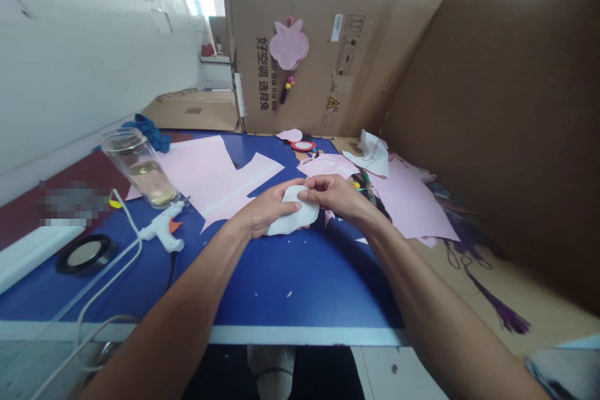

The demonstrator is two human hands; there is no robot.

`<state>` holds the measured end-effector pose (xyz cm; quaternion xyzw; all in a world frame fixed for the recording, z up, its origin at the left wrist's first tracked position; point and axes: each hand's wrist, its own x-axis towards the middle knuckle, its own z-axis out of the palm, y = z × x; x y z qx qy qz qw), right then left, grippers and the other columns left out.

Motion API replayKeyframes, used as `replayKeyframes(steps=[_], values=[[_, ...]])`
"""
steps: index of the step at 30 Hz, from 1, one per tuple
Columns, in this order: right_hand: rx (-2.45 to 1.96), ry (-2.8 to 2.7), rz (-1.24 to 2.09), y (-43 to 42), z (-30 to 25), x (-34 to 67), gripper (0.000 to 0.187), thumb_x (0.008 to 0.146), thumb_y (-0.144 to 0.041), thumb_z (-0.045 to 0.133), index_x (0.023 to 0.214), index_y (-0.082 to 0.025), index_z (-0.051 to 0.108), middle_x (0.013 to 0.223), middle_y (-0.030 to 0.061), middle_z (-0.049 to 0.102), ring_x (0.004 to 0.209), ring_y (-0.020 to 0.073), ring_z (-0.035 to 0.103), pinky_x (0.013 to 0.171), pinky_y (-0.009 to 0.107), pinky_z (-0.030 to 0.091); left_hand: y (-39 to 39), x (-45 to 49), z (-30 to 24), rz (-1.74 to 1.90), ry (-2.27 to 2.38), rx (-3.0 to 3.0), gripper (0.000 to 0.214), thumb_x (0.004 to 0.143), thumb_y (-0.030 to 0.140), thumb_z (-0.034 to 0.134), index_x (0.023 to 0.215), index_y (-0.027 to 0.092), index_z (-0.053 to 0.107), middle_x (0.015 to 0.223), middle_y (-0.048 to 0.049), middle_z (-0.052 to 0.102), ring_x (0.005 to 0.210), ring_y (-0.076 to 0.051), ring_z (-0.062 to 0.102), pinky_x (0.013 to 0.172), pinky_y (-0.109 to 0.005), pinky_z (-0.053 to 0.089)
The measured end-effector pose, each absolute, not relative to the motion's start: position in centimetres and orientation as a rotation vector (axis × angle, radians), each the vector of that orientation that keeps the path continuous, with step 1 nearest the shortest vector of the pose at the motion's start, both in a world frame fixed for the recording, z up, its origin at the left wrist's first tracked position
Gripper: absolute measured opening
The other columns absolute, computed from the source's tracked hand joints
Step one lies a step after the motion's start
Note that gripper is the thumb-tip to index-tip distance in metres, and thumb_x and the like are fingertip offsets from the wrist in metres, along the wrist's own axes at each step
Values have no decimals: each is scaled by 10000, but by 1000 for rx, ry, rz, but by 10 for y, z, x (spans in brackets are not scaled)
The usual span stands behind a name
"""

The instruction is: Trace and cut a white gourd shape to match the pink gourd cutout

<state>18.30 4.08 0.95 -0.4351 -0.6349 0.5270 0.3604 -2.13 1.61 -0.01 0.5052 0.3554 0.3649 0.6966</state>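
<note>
Above the middle of the blue table, I hold a white cut-out piece [293,215] with a rounded, wavy edge; whether it is paper or felt I cannot tell. My left hand [269,209] grips its left side, thumb lying on top and fingers underneath. At its upper right edge, my right hand [330,194] pinches it between thumb and fingertips. Just behind the hands lies a pink sheet with cut edges [330,164]. To the left is a larger pink sheet [201,165].
A white glue gun [162,228] with its cord, black tape [87,254] and a glass jar of liquid [145,175] stand left. Cardboard walls [365,75] rise behind and right, with a pink shape [289,45] attached. A purple tassel [504,309] lies right.
</note>
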Motion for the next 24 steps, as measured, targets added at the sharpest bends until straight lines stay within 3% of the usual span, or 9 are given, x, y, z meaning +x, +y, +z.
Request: replayKeyframes(steps=[5,7,12,18,24], values=[[-1265,-1582,1276,50,9,200,322,734,-437,880,837,-190,702,666,-13,637,564,116,506,512,249,380,23,-25,0,799,1107,1140,160,863,220,763,999,154,710,844,-101,752,681,-202,745,567,-272,577],[-1264,-1604,1343,52,9,204,295,751,-404,883,858,-194,705,648,-19,620,556,110,498,502,237,377,24,-26,2,841,1204,1150,59,869,198,737,884,166,690,765,-62,714,628,-171,698,551,-272,570],[-1221,-1733,1459,51,5,204,365,779,-429,899,1032,-220,740,676,-37,593,562,117,516,462,230,447,22,-29,3,740,1161,1248,78,838,210,751,902,185,713,754,-33,703,604,-161,662,523,-272,544],[-1187,-1845,1617,48,6,207,339,774,-472,902,939,-211,762,746,-29,649,619,108,571,551,222,525,20,-31,2,734,1090,1252,190,772,214,796,958,190,759,709,-33,701,534,-139,610,476,-231,468],[-1264,-1907,1587,44,19,214,329,721,-419,917,889,-193,746,665,-38,641,566,100,535,529,215,436,21,-38,10,799,1036,1242,195,752,230,832,928,176,770,674,-36,679,518,-128,579,471,-220,430]])
